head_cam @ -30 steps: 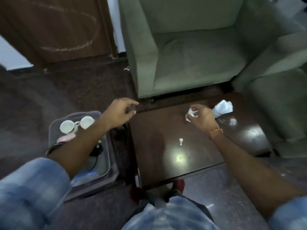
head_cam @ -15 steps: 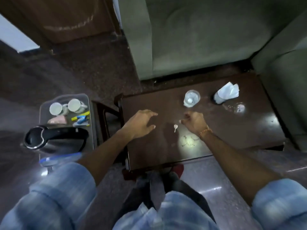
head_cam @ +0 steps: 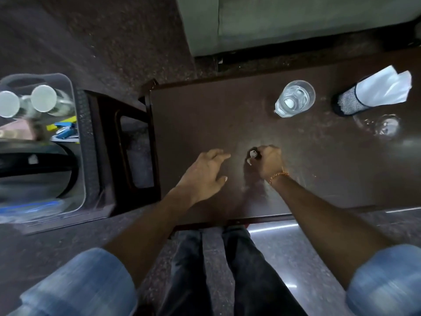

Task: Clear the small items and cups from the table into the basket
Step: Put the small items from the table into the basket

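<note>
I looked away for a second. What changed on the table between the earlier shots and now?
The right hand came back from the far side to the small white item mid-table and now pinches it. The left hand moved from the table's left edge to hover, fingers spread, beside it. The glass, napkin holder and the basket with its cups stayed put.

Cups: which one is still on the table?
The clear glass cup stands on the table beside the tissue holder; the two white cups sit in the basket.

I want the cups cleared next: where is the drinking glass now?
In the head view, the clear glass stands on the dark table's far right, left of the mesh napkin holder.
</note>
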{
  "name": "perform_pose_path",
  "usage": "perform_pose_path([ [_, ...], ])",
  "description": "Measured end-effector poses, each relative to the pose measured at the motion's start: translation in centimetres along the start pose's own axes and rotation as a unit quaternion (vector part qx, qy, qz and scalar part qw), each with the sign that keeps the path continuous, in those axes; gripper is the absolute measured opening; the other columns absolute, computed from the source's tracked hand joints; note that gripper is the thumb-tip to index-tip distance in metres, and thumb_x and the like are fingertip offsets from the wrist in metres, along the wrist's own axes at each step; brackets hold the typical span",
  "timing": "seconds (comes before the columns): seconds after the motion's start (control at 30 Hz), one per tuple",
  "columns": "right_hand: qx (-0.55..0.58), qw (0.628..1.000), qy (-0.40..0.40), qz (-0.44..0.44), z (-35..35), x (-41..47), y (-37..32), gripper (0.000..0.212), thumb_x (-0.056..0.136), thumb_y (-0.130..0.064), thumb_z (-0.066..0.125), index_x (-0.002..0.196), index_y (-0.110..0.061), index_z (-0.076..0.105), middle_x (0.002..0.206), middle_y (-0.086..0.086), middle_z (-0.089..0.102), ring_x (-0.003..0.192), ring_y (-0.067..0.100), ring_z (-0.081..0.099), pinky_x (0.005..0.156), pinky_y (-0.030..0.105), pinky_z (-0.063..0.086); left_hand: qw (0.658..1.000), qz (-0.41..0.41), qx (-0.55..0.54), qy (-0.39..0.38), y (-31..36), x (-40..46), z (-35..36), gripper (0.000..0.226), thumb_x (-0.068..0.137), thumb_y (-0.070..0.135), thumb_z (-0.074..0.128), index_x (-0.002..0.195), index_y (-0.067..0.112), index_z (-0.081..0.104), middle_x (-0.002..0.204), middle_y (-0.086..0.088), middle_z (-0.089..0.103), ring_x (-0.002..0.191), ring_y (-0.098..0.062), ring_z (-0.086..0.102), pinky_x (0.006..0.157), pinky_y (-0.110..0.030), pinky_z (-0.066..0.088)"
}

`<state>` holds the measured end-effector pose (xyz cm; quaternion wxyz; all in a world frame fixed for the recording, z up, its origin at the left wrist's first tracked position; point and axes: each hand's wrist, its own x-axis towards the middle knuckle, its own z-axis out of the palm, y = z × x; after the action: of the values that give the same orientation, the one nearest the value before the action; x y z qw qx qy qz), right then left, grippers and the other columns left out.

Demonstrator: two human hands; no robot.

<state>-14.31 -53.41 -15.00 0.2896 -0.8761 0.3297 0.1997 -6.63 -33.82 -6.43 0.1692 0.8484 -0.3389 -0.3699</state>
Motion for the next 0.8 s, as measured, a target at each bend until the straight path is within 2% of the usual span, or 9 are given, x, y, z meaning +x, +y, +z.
perform_pose_path([
  [0.13,0.042,0.997,0.052,0.031,1.3,0.4,0.2,0.020,0.082,-0.023,0.072,0.096,-0.008,0.072,0.097,0.019,0.065,0.083,0.034,0.065,0.068,0.025,0.043,1.000,-0.008,-0.014,0.003,-0.9,0.5,0.7,0.064,0.092,0.025,0.063,0.149,0.021,0.035,0.155,0.003,0.030,0.141,-0.016,0.028,0.112,-0.022,0.023],
  [0.3,0.074,0.994,0.058,0.062,1.8,0.9,0.0,0.020,0.087,-0.020,0.067,0.098,-0.003,0.069,0.100,0.020,0.068,0.091,0.033,0.066,0.079,0.030,0.050,1.000,-0.018,-0.021,0.001,-1.9,0.4,0.6,0.065,0.092,0.027,0.063,0.149,0.023,0.034,0.155,0.004,0.029,0.141,-0.014,0.027,0.112,-0.021,0.023],
  [0.43,0.065,0.994,0.036,0.079,1.7,1.4,-0.3,0.023,0.087,-0.019,0.065,0.101,0.000,0.064,0.108,0.023,0.064,0.101,0.035,0.061,0.082,0.030,0.045,0.999,-0.024,-0.019,0.011,-2.8,0.2,0.3,0.065,0.092,0.029,0.063,0.150,0.025,0.033,0.155,0.005,0.029,0.141,-0.013,0.026,0.110,-0.021,0.023],
  [0.63,0.048,0.994,-0.015,0.095,1.4,2.0,-0.7,0.030,0.089,-0.018,0.063,0.111,0.003,0.058,0.117,0.026,0.060,0.107,0.036,0.059,0.091,0.031,0.046,0.999,-0.026,-0.024,0.037,-4.3,-0.7,-0.1,0.066,0.091,0.030,0.064,0.149,0.027,0.033,0.154,0.007,0.030,0.141,-0.012,0.026,0.107,-0.020,0.021],
  [0.8,0.034,0.995,0.025,0.088,1.8,1.7,-1.7,0.021,0.086,-0.006,0.060,0.105,0.003,0.059,0.112,0.028,0.061,0.107,0.038,0.059,0.090,0.033,0.045,0.998,-0.032,-0.038,0.042,-5.7,-2.2,0.1,0.066,0.092,0.030,0.063,0.150,0.026,0.032,0.155,0.006,0.028,0.141,-0.013,0.025,0.109,-0.022,0.021],
])
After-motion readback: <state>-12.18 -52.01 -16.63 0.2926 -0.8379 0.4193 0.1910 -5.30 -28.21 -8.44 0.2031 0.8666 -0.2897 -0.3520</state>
